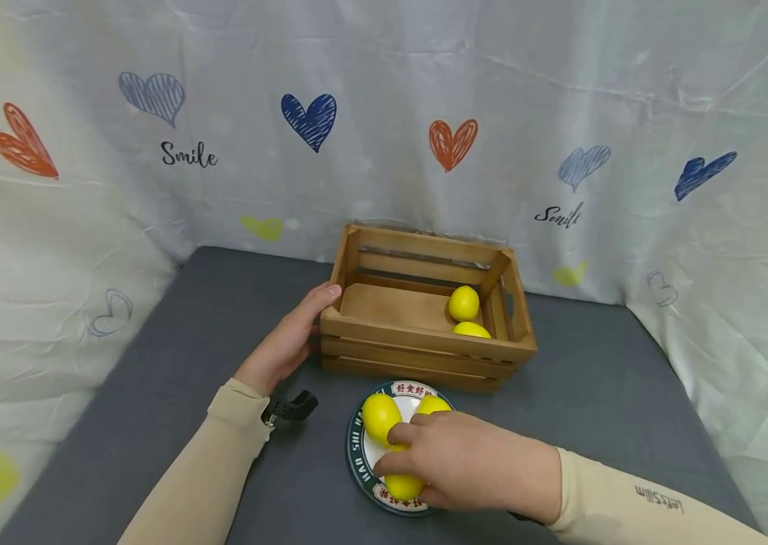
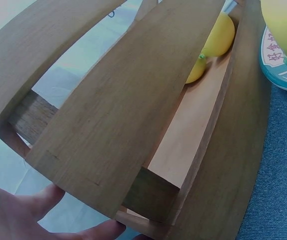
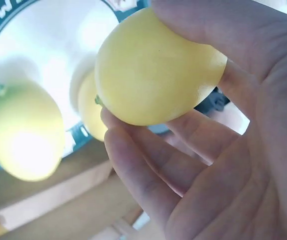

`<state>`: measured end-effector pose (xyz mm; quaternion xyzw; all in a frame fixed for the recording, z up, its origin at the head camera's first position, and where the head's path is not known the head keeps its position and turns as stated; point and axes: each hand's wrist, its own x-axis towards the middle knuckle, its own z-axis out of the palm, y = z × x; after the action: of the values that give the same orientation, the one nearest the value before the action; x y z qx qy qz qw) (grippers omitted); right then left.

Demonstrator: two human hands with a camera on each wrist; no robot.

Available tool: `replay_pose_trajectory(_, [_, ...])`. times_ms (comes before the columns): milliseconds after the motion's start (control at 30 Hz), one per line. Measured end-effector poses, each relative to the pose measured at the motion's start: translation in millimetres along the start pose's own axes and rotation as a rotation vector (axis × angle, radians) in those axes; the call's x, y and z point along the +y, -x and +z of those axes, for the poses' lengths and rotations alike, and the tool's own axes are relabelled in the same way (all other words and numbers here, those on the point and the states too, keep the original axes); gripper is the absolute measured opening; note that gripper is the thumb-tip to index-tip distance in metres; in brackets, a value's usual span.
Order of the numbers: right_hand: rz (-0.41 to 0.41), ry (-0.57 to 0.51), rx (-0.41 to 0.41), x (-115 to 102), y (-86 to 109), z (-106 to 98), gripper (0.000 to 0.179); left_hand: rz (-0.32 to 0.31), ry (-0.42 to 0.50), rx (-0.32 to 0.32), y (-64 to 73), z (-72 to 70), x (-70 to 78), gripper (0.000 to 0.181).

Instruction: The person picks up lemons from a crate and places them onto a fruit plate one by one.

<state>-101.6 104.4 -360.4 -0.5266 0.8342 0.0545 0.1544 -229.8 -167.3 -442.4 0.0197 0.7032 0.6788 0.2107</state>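
Because your left hand [image 1: 288,337] rests with thumb and fingers apart against the left end of the crate [image 1: 418,363], it likely serves to brace the wood rather than grip it. Your right hand [image 1: 472,462] is clamped on one lemon [image 3: 153,70] over the plate [image 1: 356,446], thumb opposing fingers to suit the smooth, round fruit; contact with the plate cannot be told. Note that the crate walls should check rolling by the two lemons inside [image 1: 464,303].
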Motion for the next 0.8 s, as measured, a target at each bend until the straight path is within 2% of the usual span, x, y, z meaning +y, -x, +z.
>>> replay_pose_trajectory(333, [-0.018,-0.010,-0.005,-0.8,-11.4,22.1,0.056,-0.001,0.010,-0.003,0.4,0.7,2.0,0.088])
replay_pose_trajectory(500, [-0.016,0.009,0.012,1.5,-17.0,26.8,0.054,0.003,0.009,0.002,-1.3,1.3,2.4,0.089])
replay_pose_trajectory(800, [0.007,-0.001,-0.035,1.5,-29.0,29.8,0.054,0.006,0.012,-0.005,-0.2,0.9,1.1,0.089])
